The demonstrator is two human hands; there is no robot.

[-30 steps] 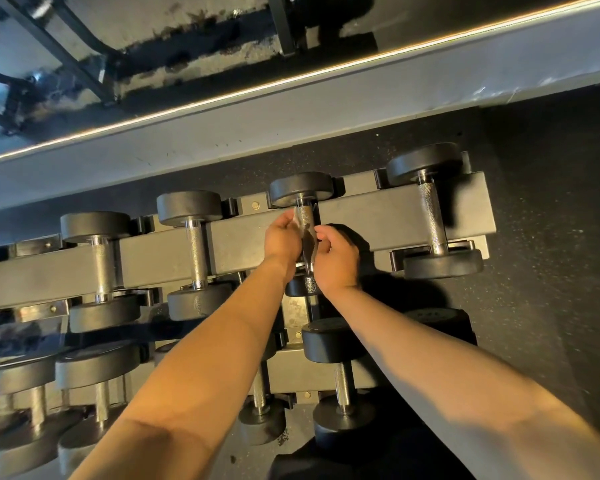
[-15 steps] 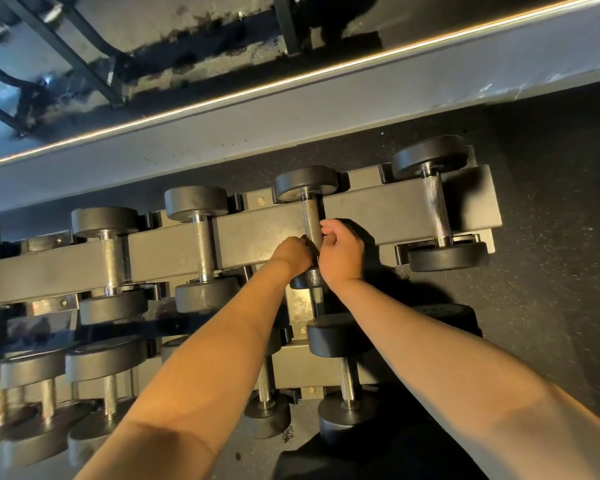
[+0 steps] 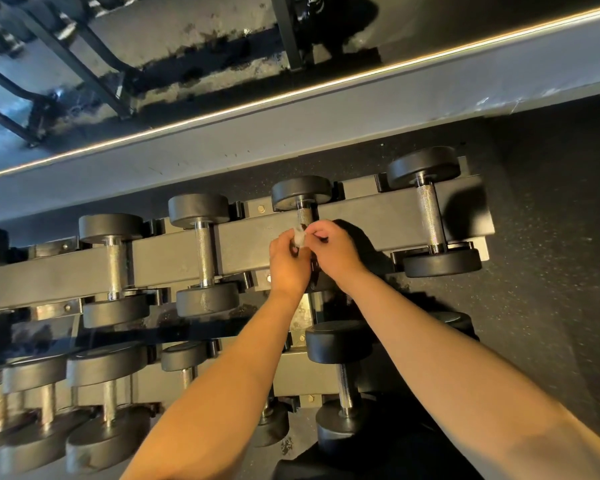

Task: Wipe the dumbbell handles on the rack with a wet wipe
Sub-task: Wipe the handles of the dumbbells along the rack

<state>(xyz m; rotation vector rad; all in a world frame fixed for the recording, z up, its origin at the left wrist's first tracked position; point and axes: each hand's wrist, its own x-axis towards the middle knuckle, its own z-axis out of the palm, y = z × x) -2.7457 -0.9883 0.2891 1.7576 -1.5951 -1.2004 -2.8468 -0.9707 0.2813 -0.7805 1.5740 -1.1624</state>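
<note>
Dumbbell handle (image 3: 304, 215) on the rack's (image 3: 361, 220) top tier — both hands meet over it, left hand (image 3: 289, 263) and right hand (image 3: 336, 251) pinching a crumpled white wet wipe (image 3: 299, 236) against its near part.

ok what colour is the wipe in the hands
White, slightly translucent small crumpled wet wipe, pinched between both hands; head view.

You see knurled, shiny metal handles (image 3: 429, 216) between matt black rubbery dumbbell heads (image 3: 302, 192), a matt dark painted metal rack (image 3: 361, 220), a thin whitish wipe (image 3: 299, 236), and speckled rubber floor (image 3: 551, 271).
</note>
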